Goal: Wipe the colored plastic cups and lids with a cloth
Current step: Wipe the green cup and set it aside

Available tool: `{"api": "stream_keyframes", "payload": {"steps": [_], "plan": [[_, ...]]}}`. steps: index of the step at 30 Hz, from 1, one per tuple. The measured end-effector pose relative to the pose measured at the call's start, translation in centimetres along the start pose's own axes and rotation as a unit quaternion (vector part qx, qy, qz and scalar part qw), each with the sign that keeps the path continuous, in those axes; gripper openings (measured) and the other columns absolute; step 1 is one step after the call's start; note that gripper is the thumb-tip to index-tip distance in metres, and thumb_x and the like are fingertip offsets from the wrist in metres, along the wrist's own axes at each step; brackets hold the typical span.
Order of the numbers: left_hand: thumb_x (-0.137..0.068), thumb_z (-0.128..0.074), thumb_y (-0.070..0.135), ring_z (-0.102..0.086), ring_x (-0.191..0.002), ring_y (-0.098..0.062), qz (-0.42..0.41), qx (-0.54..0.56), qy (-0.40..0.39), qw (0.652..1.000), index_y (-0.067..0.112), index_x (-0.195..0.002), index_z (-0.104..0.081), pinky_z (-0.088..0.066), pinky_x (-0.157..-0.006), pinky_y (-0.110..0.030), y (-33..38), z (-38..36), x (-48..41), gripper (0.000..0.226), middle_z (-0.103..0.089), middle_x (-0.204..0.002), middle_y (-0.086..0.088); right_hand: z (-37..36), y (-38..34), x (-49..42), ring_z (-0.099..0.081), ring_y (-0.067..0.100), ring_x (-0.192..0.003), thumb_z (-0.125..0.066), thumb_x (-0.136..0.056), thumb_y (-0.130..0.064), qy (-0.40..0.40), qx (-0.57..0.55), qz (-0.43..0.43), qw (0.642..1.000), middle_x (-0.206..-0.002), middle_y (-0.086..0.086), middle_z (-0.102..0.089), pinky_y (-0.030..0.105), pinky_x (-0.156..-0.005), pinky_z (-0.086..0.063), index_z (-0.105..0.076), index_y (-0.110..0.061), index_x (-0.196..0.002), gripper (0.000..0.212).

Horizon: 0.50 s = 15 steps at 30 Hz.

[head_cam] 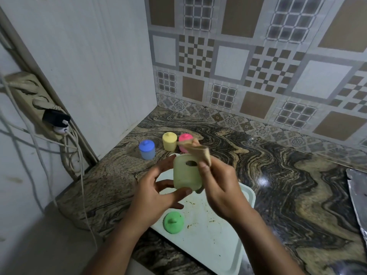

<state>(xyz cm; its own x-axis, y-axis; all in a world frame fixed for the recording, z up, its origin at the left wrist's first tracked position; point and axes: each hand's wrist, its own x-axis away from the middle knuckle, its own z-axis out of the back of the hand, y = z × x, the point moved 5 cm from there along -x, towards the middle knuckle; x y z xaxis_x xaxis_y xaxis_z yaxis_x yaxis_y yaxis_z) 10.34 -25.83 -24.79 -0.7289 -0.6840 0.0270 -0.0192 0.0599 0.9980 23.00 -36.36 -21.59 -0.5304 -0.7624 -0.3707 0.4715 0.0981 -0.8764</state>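
A pale green plastic cup (185, 173) is held above the white tray (206, 231), its base toward me. My left hand (156, 187) grips it from the left, thumb under its lower edge. My right hand (216, 183) pinches a tan cloth (198, 150) against the cup's upper right side. A green lid (173, 222) with a small knob lies on the tray's near left part. Behind stand three lidded cups: blue (147, 149), yellow (169, 141) and pink (184, 141), the pink one partly hidden by the cloth.
The marbled counter (278, 175) meets a white side panel on the left and a tiled wall behind. A power strip (39, 108) with plugs and hanging cables is mounted at far left. A shiny metal sheet (357, 195) lies at the right edge. The tray has brown specks.
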Motion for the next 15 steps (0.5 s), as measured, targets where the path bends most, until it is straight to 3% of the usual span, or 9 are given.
{"api": "stream_keyframes", "payload": {"steps": [1, 2, 4, 6, 10, 13, 15], "plan": [[-0.07, -0.087, -0.001, -0.075, -0.097, -0.027, 0.001, -0.001, 0.008, 1.0, 0.034, -0.125, -0.064, -0.062, -0.06, -0.051, 0.1, 0.0, -0.1, 0.07, -0.066, -0.128, 0.014, -0.5, 0.3, -0.1, -0.062, 0.016, -0.128, -0.042, -0.105, -0.026, -0.023, 0.047, 0.024, 0.998, -0.138, 0.0, -0.066, 0.04, -0.099, -0.054, -0.061, -0.009, -0.138, 0.041], [-0.069, -0.088, 0.0, -0.075, -0.096, -0.025, 0.004, -0.004, 0.016, 1.0, 0.035, -0.122, -0.066, -0.063, -0.06, -0.05, 0.1, 0.0, -0.1, 0.067, -0.067, -0.125, 0.016, -0.9, 0.5, -0.1, -0.046, 0.016, -0.145, -0.042, -0.105, -0.025, -0.043, 0.074, 0.047, 0.995, -0.154, 0.003, -0.051, 0.039, -0.113, -0.045, -0.054, -0.006, -0.145, 0.046], [-0.068, -0.089, 0.002, -0.075, -0.095, -0.021, 0.007, -0.009, 0.03, 0.999, 0.036, -0.119, -0.067, -0.063, -0.061, -0.047, 0.1, 0.1, -0.4, 0.065, -0.068, -0.123, 0.016, -1.4, 0.7, 0.1, -0.032, 0.018, -0.152, -0.041, -0.105, -0.024, -0.056, 0.089, 0.071, 0.992, -0.163, 0.005, -0.036, 0.042, -0.119, -0.039, -0.048, -0.002, -0.148, 0.05], [-0.068, -0.09, 0.005, -0.075, -0.094, -0.018, 0.009, -0.016, 0.04, 0.999, 0.031, -0.122, -0.066, -0.063, -0.061, -0.046, 0.0, 0.2, -0.8, 0.064, -0.07, -0.123, 0.011, -1.7, 0.8, 0.7, -0.035, 0.02, -0.15, -0.042, -0.104, -0.023, -0.061, 0.088, 0.08, 0.991, -0.163, 0.006, -0.036, 0.042, -0.118, -0.04, -0.049, -0.003, -0.148, 0.049], [-0.07, -0.088, 0.001, -0.076, -0.092, -0.018, -0.001, -0.026, 0.053, 0.998, 0.029, -0.124, -0.065, -0.063, -0.059, -0.043, -0.3, 0.5, -1.6, 0.066, -0.07, -0.123, 0.004, -1.0, 0.7, 2.4, -0.052, 0.025, -0.14, -0.038, -0.108, -0.033, -0.056, 0.08, 0.095, 0.991, -0.156, 0.007, -0.046, 0.023, -0.11, -0.045, -0.056, -0.002, -0.142, 0.049], [-0.07, -0.085, -0.006, -0.075, -0.091, -0.016, -0.02, -0.045, 0.051, 0.997, 0.036, -0.123, -0.061, -0.062, -0.06, -0.035, -0.4, 0.4, -2.1, 0.072, -0.068, -0.126, 0.002, 0.0, 1.1, 3.7, -0.048, 0.02, -0.143, -0.04, -0.106, -0.022, -0.064, 0.064, 0.098, 0.991, -0.143, 0.012, -0.061, 0.033, -0.109, -0.049, -0.063, 0.002, -0.133, 0.042], [-0.069, -0.085, -0.01, -0.074, -0.088, -0.013, -0.038, -0.079, 0.062, 0.994, 0.033, -0.128, -0.06, -0.059, -0.062, -0.025, -0.8, 0.4, -2.6, 0.077, -0.066, -0.13, 0.0, 1.0, 1.9, 4.6, -0.068, 0.018, -0.118, -0.041, -0.106, -0.022, -0.081, 0.067, 0.096, 0.99, -0.135, -0.006, -0.066, 0.031, -0.096, -0.056, -0.066, -0.001, -0.128, 0.039]]}}
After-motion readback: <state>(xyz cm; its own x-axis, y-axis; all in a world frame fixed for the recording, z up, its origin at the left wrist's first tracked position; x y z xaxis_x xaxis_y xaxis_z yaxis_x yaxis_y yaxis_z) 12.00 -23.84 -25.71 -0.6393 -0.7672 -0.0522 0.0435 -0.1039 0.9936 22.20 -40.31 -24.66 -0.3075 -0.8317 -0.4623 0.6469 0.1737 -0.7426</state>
